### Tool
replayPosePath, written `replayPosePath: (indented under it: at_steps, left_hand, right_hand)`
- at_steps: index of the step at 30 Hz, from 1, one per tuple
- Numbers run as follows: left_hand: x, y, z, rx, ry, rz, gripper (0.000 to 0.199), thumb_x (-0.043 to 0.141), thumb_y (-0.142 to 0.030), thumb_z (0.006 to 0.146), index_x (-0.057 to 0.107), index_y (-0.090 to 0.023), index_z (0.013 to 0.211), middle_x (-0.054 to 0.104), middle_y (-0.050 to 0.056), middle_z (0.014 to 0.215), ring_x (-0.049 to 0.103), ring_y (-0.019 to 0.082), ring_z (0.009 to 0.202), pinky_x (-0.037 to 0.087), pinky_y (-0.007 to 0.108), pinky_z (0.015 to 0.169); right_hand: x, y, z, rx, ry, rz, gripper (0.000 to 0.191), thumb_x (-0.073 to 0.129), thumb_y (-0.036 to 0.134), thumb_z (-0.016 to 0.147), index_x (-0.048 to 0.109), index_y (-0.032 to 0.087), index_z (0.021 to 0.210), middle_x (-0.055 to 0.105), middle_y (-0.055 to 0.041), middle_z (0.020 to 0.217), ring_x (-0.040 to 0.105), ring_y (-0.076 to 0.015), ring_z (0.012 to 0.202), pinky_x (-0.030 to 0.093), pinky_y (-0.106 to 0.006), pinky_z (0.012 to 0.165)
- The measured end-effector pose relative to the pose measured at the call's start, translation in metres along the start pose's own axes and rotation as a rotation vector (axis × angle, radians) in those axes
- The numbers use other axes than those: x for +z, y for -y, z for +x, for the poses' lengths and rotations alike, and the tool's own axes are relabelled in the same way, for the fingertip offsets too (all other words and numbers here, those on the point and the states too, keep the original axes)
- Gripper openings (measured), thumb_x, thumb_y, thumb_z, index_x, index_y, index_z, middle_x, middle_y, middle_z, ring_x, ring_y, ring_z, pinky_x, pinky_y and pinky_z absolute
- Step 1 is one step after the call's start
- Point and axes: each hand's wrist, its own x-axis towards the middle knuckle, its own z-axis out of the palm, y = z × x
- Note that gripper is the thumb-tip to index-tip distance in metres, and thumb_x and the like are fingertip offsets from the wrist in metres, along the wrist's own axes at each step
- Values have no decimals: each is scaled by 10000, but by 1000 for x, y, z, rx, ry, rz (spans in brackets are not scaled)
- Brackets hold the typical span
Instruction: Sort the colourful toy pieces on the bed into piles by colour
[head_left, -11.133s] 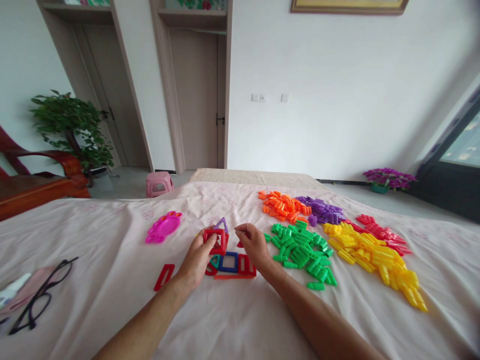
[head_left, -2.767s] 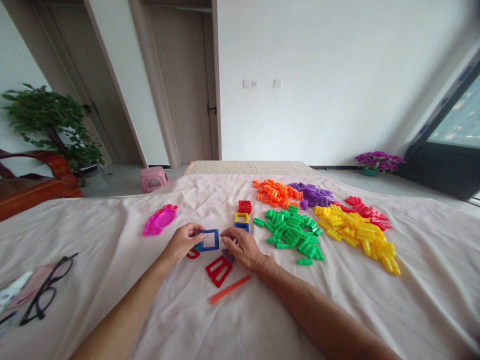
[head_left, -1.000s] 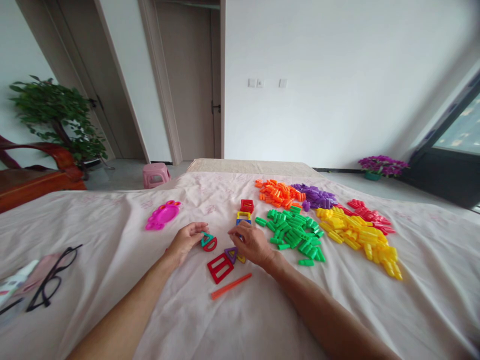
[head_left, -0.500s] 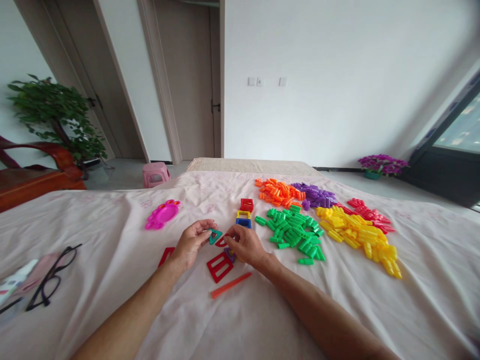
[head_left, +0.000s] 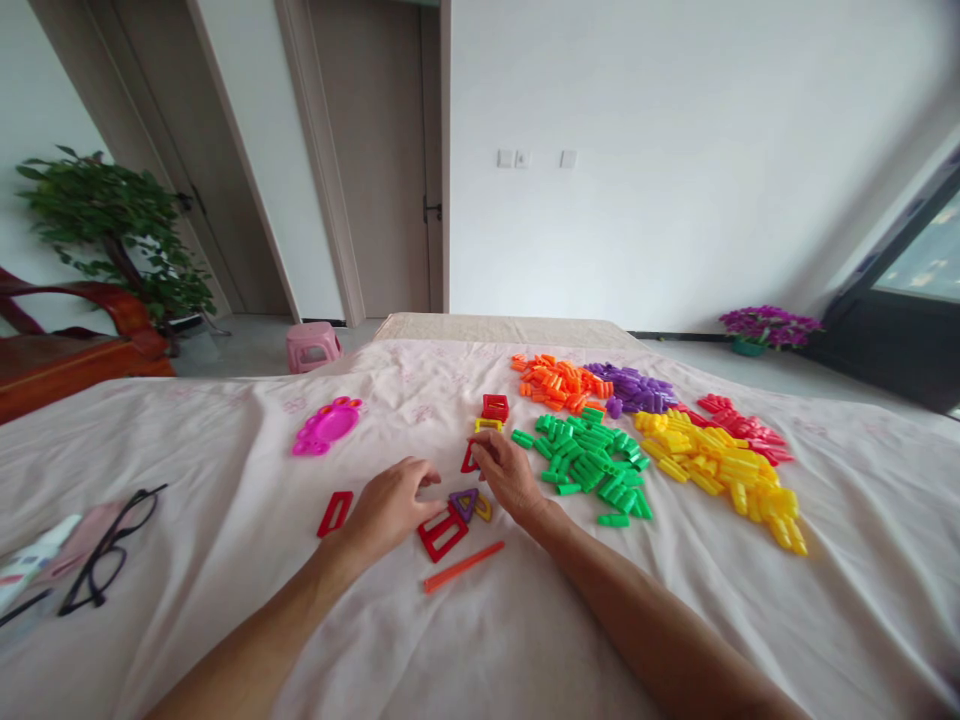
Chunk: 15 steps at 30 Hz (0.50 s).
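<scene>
My right hand (head_left: 511, 474) pinches a small red frame piece (head_left: 469, 457), held in front of a yellow frame (head_left: 488, 425) and a red block-like piece (head_left: 495, 406). To its left, my left hand (head_left: 396, 505) hovers with fingers apart at the edge of a red windowed square (head_left: 444, 536); no piece shows in it. Beside that square lie a purple triangle (head_left: 463, 503) and a yellow rounded piece (head_left: 481, 509). A red rectangular frame (head_left: 334, 514) rests left of my left hand. The teal triangle is not visible now.
An orange-red stick (head_left: 463, 567) lies nearest me. Piles of green (head_left: 592, 460), orange (head_left: 559, 383), purple (head_left: 637, 390) and yellow pieces (head_left: 724, 465) spread to the right. A pink tray (head_left: 330, 427) and black glasses (head_left: 109, 550) are on the left.
My right hand has moved slightly away from me and to the right with the red piece. My left hand has moved nearer the red square, and the teal triangle has gone from its fingers.
</scene>
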Motion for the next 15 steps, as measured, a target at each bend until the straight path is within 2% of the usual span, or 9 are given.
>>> replayPosePath:
  at_steps: [3,5,10,15]
  left_hand:
    - [1,-8,-9,6,135,158,369,750,-416,708,664,-223,1010,690,61,1072,649,230,990,442,296,828]
    - [2,-8,-11,22,188,213,357,730,-440,727,652,-220,997,679,60,1072,641,227,1003,429,294,834]
    - [-4,-7,-9,-31,252,218,226,669,-395,767,630,-227,912,692,32,981,644,203,916,394,278,762]
    - [-11,-3,-7,-96,244,141,119,632,-356,767,623,-239,789,700,58,854,652,254,847,346,302,682]
  right_hand:
    - [-1,-1,0,-21,0,-54,164,514,309,938,633,197,942,609,12,710,552,-121,583,442,-222,540]
    - [-1,-1,-1,-47,10,-101,162,518,290,938,649,195,950,632,3,730,568,-127,624,449,-226,579]
    - [-1,0,-3,-106,22,-191,163,523,265,940,668,192,958,663,-5,766,592,-138,693,454,-238,660]
    - [-3,3,-4,-113,45,-242,166,518,257,944,667,192,980,677,-9,795,608,-145,721,455,-249,693]
